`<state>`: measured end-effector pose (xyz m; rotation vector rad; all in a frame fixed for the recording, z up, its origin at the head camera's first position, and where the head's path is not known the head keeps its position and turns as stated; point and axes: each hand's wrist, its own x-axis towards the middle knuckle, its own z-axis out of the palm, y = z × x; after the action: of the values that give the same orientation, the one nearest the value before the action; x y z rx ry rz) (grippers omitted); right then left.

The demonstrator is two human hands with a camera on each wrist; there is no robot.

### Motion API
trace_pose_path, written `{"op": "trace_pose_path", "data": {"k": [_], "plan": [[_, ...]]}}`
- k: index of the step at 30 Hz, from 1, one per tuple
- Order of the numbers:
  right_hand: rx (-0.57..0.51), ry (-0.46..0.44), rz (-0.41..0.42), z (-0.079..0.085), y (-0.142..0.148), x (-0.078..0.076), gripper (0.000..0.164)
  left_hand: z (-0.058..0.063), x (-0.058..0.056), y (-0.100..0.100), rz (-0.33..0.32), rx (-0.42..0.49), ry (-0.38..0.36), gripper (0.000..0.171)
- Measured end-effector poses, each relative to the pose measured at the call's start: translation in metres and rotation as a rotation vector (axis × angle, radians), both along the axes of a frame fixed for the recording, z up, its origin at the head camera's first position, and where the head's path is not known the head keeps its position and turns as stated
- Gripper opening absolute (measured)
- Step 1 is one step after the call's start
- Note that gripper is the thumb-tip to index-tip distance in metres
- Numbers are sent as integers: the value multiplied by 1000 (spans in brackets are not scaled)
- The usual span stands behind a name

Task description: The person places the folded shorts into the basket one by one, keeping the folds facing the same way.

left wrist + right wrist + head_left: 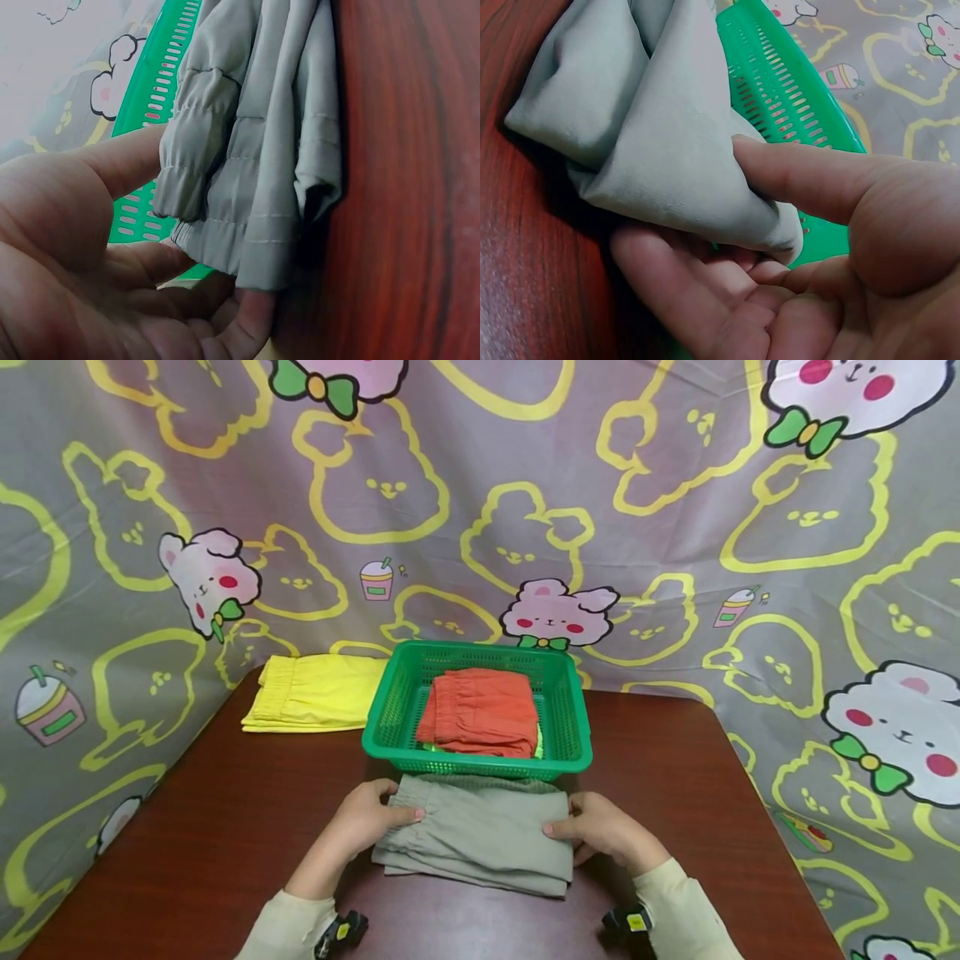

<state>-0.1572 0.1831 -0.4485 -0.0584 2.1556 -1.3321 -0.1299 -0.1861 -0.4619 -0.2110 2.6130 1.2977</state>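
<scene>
Folded grey-green shorts (480, 835) with a gathered elastic waistband lie across the front of a green plastic basket (477, 766). My left hand (367, 817) grips their waistband end, thumb on top and fingers underneath; the left wrist view shows the layered waistband (217, 165) between thumb and fingers. At the other end my right hand (600, 828) pinches the folded edge, thumb above. In the right wrist view the fingers curl under the folded cloth (667, 150). Inside the basket rest folded orange-red shorts (483, 710), over a bright yellow-green piece (539, 743) that peeks out below.
Folded yellow shorts (318, 692) lie left of the basket at the back of the dark red-brown wooden table (195, 827). A grey curtain with cartoon prints (480, 485) hangs behind the table and along its sides.
</scene>
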Motion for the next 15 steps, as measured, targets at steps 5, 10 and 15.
{"op": "trace_pose_path", "data": {"k": [5,10,15], "plan": [[-22,-27,6,0,0,-2,37,2,-1,1,0,-4,10,78],[-41,-43,18,-1,1,-4,39,2,-2,1,22,36,5,73],[-66,-55,36,-1,1,-4,38,3,-2,0,39,108,-10,80]]}}
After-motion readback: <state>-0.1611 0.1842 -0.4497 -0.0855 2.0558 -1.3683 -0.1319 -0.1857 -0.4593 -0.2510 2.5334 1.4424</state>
